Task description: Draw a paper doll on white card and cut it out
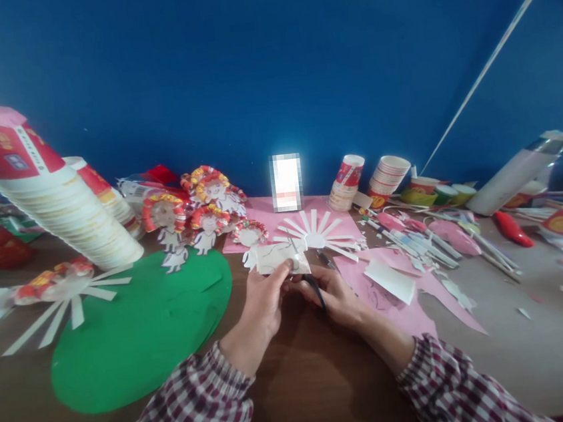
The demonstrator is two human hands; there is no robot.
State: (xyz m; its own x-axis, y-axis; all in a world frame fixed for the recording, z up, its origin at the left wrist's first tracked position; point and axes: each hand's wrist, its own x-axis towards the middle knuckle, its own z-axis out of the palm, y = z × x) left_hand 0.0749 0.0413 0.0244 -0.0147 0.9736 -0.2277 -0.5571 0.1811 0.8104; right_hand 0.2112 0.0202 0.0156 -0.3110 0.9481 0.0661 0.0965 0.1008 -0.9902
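Near the middle, my left hand (265,300) is closed on a small piece of white paper (271,257) with dark drawn lines, thumb on top. My right hand (331,293) is closed round the dark handles of a pair of scissors (314,289), whose blades point up and lie at the paper. Just beyond the paper, a white cup cut into spread strips (316,239) lies on a pink sheet (345,221). Small paper figures with red and yellow rings (207,222) stand to the left of it.
A green paper oval (148,332) covers the table's left part, with tall stacks of paper cups (75,212) behind it. Further cup stacks (388,176) stand at the back right. Pink scraps (392,303), pens and a red object (513,228) lie on the right.
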